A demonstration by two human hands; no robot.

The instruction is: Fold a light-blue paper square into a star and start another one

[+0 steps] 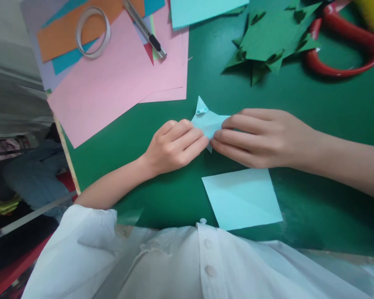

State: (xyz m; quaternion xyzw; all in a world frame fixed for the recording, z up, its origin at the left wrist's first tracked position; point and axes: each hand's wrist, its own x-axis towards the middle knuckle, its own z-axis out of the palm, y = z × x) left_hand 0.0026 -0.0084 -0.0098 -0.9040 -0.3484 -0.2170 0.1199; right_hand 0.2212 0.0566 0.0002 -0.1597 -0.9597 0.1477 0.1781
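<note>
A small light-blue folded paper star (209, 121) lies under my fingers at the middle of the green table. My left hand (176, 145) has its fingers closed on the star's left and lower edge. From the other side my right hand (255, 137) pinches the right edge, its fingertips almost meeting those of the left. One pointed tip with a small curled fold sticks up at the top, and another tip shows below. My fingers hide the side points. Just below my hands rests a flat sheet of light-blue paper (243, 199).
Pink paper (118, 83) covers the upper left, with a tape roll (93, 32) and a utility knife (146, 31) on the pile. Green folded paper stars (268, 37) lie at the upper right beside red-handled scissors (345, 72). More light-blue paper (205, 12) sits at the top.
</note>
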